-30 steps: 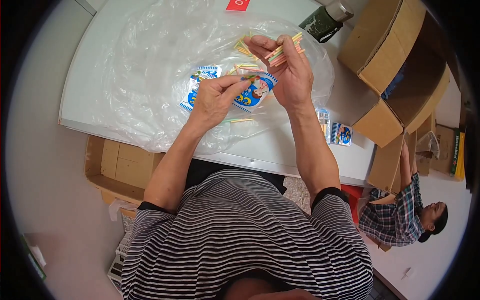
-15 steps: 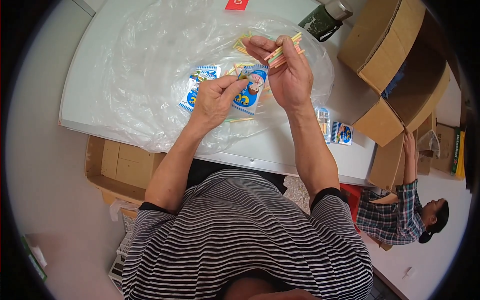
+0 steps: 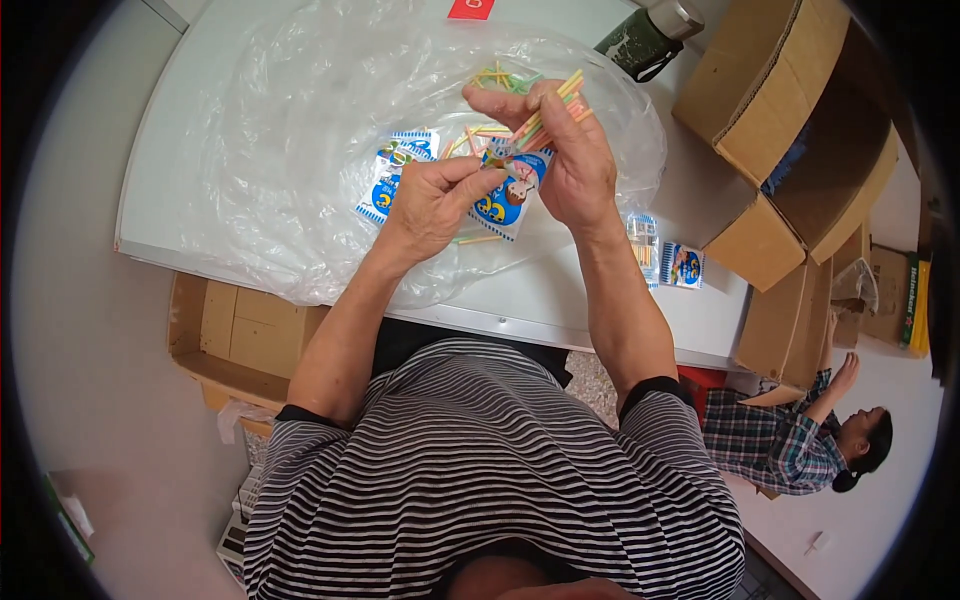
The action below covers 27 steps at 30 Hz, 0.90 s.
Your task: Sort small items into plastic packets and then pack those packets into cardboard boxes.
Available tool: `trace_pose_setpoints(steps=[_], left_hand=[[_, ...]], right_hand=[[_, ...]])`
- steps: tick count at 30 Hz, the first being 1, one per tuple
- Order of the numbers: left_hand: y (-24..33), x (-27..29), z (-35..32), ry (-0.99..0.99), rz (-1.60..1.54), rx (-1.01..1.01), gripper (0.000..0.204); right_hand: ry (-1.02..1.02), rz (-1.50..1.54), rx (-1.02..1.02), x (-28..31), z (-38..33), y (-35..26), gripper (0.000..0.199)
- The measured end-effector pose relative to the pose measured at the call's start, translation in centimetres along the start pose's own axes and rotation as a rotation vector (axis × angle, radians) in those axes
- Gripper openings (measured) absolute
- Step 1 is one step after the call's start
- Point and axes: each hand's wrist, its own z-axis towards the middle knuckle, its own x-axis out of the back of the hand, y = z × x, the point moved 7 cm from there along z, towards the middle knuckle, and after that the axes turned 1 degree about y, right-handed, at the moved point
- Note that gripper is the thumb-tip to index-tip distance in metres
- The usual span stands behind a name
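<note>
My left hand (image 3: 425, 210) is closed in a pinch on the upper edge of a blue-and-white plastic packet (image 3: 500, 208) printed with a cartoon figure. In my right hand (image 3: 580, 170) a bundle of thin pastel sticks (image 3: 572, 90), yellow, pink and green, is gripped between thumb and fingers. The bundle's lower end is close to the packet's top; whether it has entered the packet, I cannot tell. A second blue-and-white packet (image 3: 388, 180) lies left of the first, partly behind my left hand. Loose coloured sticks (image 3: 498, 76) are scattered on a large clear plastic sheet (image 3: 290, 170).
Two small packets (image 3: 684, 267) lie right of my right forearm. A green bottle (image 3: 640, 45) and a red card (image 3: 471, 9) stand or lie at the table's far side. Open cardboard boxes (image 3: 760, 100) crowd the right, where another person (image 3: 800, 440) is. A shallow carton (image 3: 245, 330) sits lower left.
My right hand has moved slightly left and down, bringing the tilted stick bundle to the packet's top. The packet has shifted a little right. The other person's arm has come away from the box.
</note>
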Motion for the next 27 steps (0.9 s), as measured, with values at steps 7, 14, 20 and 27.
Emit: trace_pose_setpoints(steps=[7,14,20,27], left_hand=[[0.2,0.5,-0.1,0.077,-0.031,0.006,0.023],[-0.2,0.7,0.1,0.133,-0.089,-0.007,0.025],[-0.4,0.8,-0.2,0.143,-0.097,-0.037,0.024],[0.8,0.1,-0.9,0.254,-0.376,0.003,0.020]], right_hand=[[0.038,-0.087,-0.161,0.6,-0.6,1.5,0.037],[0.015,0.350,-0.348,0.2,-0.1,2.0,0.039],[0.031,-0.199,-0.304,-0.1,-0.8,2.0,0.042],[0.173,-0.322,-0.257,1.7,-4.0,0.8,0.035]])
